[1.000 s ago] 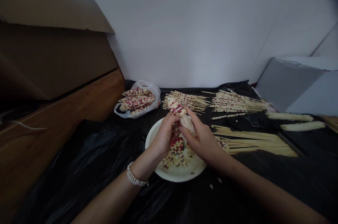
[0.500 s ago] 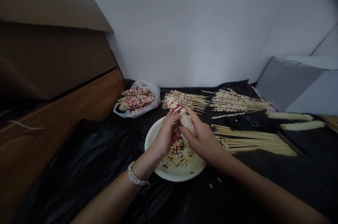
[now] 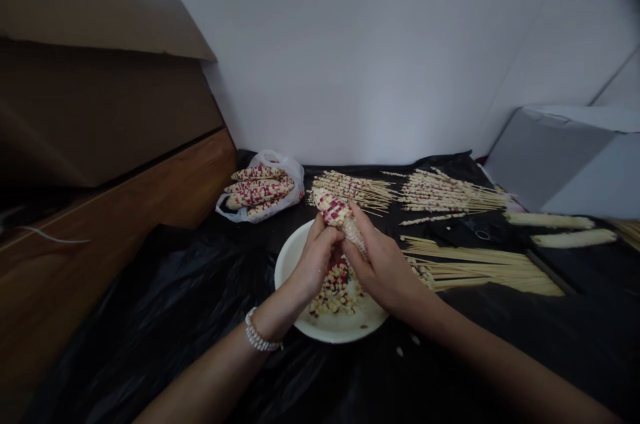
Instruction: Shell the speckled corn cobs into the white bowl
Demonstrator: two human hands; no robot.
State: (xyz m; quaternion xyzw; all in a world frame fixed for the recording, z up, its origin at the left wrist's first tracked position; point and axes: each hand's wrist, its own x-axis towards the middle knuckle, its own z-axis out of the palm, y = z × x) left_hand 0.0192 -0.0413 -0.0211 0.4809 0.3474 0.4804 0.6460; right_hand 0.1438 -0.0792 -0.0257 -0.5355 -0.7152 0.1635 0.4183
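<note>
Both hands hold one corn cob [image 3: 336, 212] with red and pale kernels, tilted over a white bowl [image 3: 295, 258]. My right hand [image 3: 381, 265] wraps the stripped lower end of the cob. My left hand [image 3: 314, 260], with a bead bracelet on its wrist, is closed against the cob's kernel rows near the middle. Loose kernels [image 3: 334, 291] lie heaped in the bowl under the hands.
A plastic bag of whole cobs [image 3: 260, 192] lies at the back left. Skewers threaded with kernels [image 3: 440, 194] lie in piles behind, bare skewers [image 3: 480, 265] to the right, two stripped cobs [image 3: 550, 220] beyond. A grey box [image 3: 565, 157] stands right, a wooden ledge [image 3: 100, 224] left.
My hands have shifted slightly along the cob, the left thumb moving up toward the kernel rows. The cob has tilted a little. Nothing else has moved.
</note>
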